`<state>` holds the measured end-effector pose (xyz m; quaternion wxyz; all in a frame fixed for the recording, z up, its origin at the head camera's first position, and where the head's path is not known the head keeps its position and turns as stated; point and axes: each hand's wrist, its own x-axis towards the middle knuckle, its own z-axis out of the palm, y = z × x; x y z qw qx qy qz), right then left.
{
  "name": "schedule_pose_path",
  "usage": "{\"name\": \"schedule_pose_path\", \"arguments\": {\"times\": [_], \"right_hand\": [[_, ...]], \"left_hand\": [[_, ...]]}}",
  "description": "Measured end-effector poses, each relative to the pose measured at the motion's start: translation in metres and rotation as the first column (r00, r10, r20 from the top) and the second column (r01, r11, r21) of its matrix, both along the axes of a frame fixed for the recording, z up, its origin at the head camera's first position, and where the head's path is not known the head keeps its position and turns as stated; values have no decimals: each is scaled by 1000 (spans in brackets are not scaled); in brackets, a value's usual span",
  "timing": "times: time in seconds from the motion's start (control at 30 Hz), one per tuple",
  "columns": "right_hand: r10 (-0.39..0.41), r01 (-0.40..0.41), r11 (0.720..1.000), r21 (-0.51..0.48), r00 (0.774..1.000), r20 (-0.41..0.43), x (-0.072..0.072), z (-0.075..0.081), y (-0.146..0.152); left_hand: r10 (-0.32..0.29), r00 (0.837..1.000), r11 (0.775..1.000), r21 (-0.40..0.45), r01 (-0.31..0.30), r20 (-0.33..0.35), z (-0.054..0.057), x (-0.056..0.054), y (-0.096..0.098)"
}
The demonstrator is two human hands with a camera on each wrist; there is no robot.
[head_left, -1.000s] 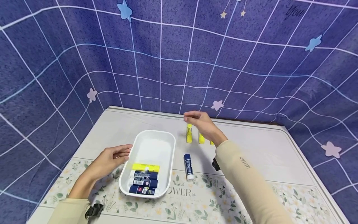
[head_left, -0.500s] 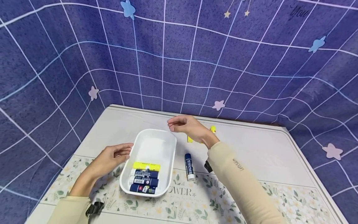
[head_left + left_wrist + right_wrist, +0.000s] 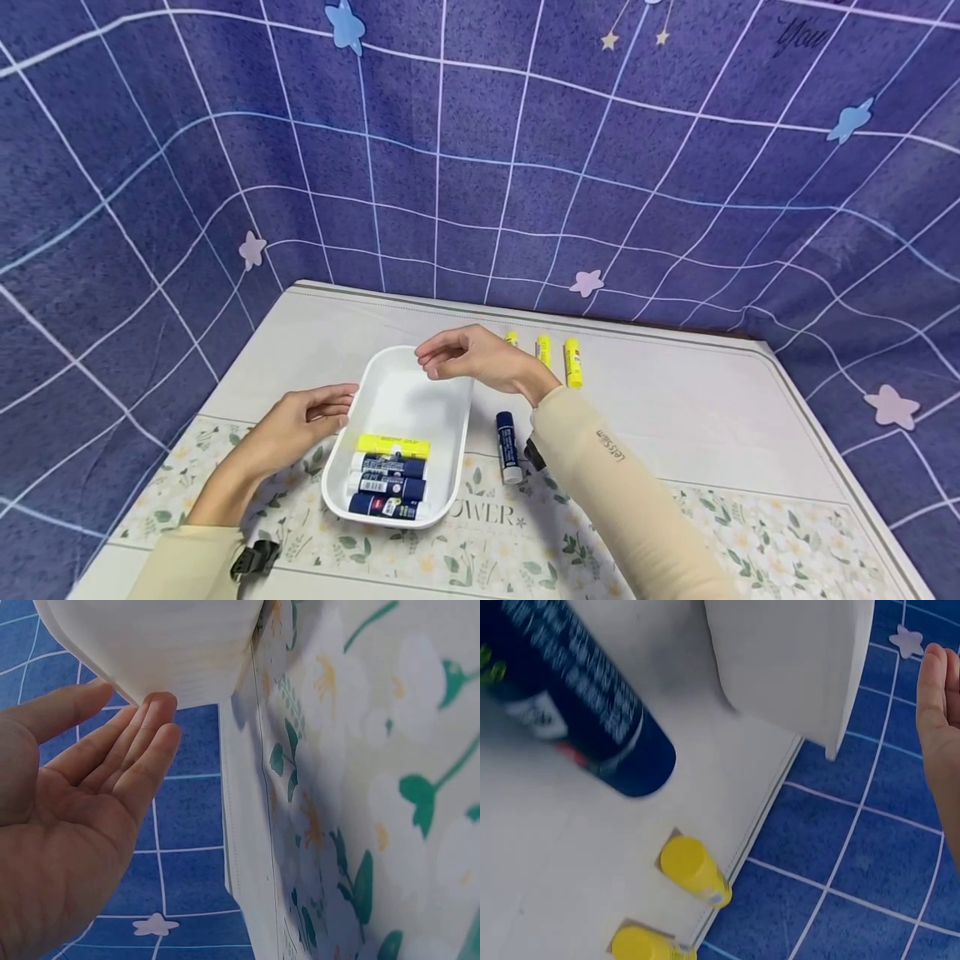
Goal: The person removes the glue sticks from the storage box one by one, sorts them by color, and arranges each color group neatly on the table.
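Note:
A white tray [image 3: 464, 454] holds one yellow glue stick [image 3: 393, 446] and several navy-and-white ones [image 3: 386, 486], lying crosswise at its near end. My left hand [image 3: 288, 437] rests at the tray's left side; in the left wrist view its relaxed fingers [image 3: 150, 761] and thumb reach the tray wall. Over the tray's far right corner hovers my right hand [image 3: 480, 358], thumb and fingers loosely extended, with nothing visible between them. Right of the tray lies a navy glue stick [image 3: 507, 447], close up in the right wrist view [image 3: 577, 697].
Three yellow glue sticks [image 3: 573, 363] lie in a row towards the back of the table, the leftmost partly covered by my right hand. A blue grid-patterned curtain [image 3: 480, 167] hangs behind the table's back edge. The tabletop cover [image 3: 712, 400] has a floral band.
My right hand has moved left and nearer, from above the yellow glue sticks to over the tray, uncovering the two right-hand yellow sticks. The left hand stays in place.

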<state>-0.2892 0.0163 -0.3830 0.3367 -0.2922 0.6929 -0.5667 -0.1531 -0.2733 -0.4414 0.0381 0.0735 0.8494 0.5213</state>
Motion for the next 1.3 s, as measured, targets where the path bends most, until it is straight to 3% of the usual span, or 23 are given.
{"name": "schedule_pose_path", "arguments": {"times": [0.23,0.47,0.9,1.3], "right_hand": [[71,-72,997,40,997,24,2,-11,-13],[88,-91,994,65,995,48,4,-22,-20],[159,-160,982,104,987,19,14,-38,-37],[184,-177,956,235,983,-9,20,-52,-57]], "left_hand": [[5,1000,1000,3,-5,3,-1,0,0],[-2,1000,1000,15,2,4,-1,-1,0],[-8,1000,1000,7,8,-7,1,-1,0],[-4,1000,1000,9,5,-9,-2,-2,-2]]}}
